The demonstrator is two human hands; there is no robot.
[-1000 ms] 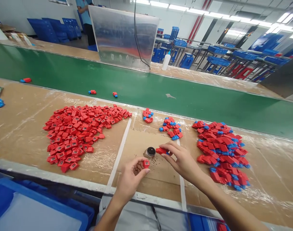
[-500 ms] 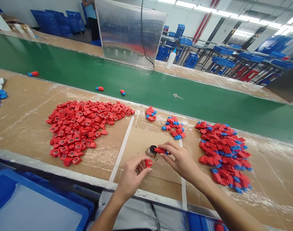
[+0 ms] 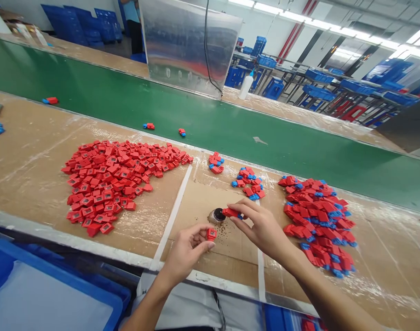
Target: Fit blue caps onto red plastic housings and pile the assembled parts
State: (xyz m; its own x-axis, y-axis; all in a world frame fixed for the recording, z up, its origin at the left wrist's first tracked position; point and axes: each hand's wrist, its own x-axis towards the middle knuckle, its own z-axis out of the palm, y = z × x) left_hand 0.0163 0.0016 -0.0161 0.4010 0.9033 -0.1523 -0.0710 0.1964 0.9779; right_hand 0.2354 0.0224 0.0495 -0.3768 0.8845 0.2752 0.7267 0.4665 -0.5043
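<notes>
Green conveyor belt (image 3: 210, 124), cardboard-topped bench (image 3: 30, 161), red block heap (image 3: 109, 184), red-and-blue heap (image 3: 316, 225), small dark pot (image 3: 216, 215) among brown specks (image 3: 223, 232), right hand (image 3: 261, 225), fingers (image 3: 246, 208) pinched on red part (image 3: 230, 212), its tip touching pot, left hand (image 3: 185, 250), fingers (image 3: 201, 247) curled round red block (image 3: 211, 234)

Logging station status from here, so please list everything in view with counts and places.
red parts: one large pile, red, on the bench left of the white tape
red-and-blue parts: three heaps, red and blue, on the bench right of the tape
loose parts: three, red and blue, on the conveyor belt, green
round jar: one, dark top, on the bench, dark granules around it
squeeze bottle: one, white, far bench
crates: many, blue, background
bin: one, blue, bottom left
co-worker: one, blue shirt, far left
left hand: holding a red part
right hand: pinching a red-and-blue part at the jar
</notes>
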